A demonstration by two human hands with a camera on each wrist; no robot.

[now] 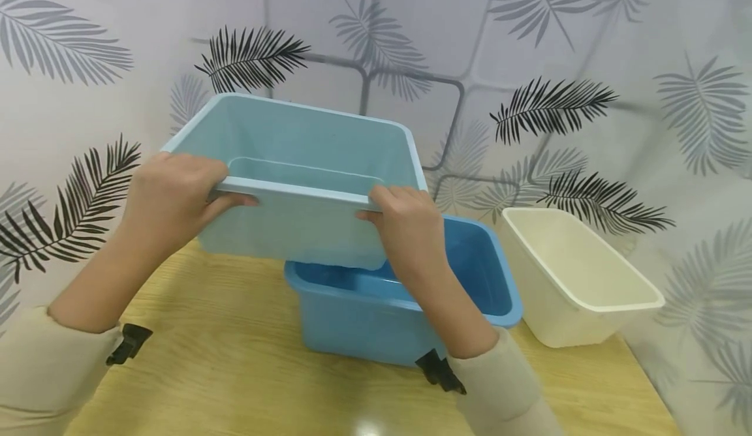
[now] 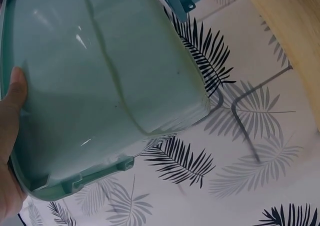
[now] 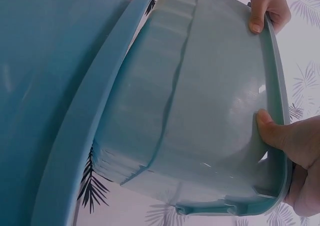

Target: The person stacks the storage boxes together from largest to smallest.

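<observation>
A pale blue-green plastic bin [image 1: 305, 220] is held up above the table, its near wall toward me. My left hand [image 1: 170, 194] grips its near rim by the left corner, with the thumb under the lip against the outer wall. Toward the right end of the same rim, my right hand [image 1: 411, 227] holds on in the same way, its thumb [image 3: 270, 128] flat on the wall. The lower right part of this bin overlaps the opening of a darker blue bin [image 1: 364, 325] standing on the table. My right forearm crosses in front of the blue bin.
A cream bin [image 1: 578, 260] stands to the right of the blue one, close to the table's right edge. The wooden table [image 1: 235, 358] lies beneath. Behind it rises a wall [image 1: 617, 44] with leaf patterns.
</observation>
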